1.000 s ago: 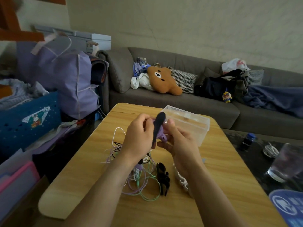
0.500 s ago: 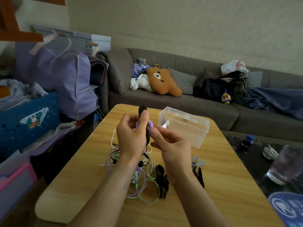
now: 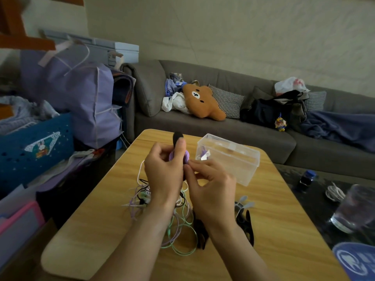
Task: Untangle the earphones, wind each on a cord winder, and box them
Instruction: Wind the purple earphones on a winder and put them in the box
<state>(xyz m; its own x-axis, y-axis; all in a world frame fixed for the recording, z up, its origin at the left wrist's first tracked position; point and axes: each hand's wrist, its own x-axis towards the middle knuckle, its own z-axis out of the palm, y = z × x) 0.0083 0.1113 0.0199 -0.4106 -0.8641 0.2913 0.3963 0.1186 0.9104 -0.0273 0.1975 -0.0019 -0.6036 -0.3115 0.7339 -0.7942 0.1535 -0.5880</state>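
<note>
Your left hand (image 3: 164, 171) grips a black cord winder (image 3: 178, 137) wound with purple earphone cord (image 3: 185, 156) above the table (image 3: 284, 216); your right hand (image 3: 211, 185) pinches the cord's end; one seems nearly wound, the tangled earphones (image 3: 178, 226) and clear box (image 3: 229, 161) wait

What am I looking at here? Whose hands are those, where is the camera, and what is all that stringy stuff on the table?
There is no robot here. A person wears a camera on their head, so you see their own two hands from above. The left hand grips a black cord winder with a purple earphone cord wrapped round it. The right hand pinches the end of that cord. Below, on the wooden table, lies a tangle of earphones, purple, green and white. More black winders lie beside it. The clear box behind the hands is where the wound earphones go; something purple is already inside.
</note>
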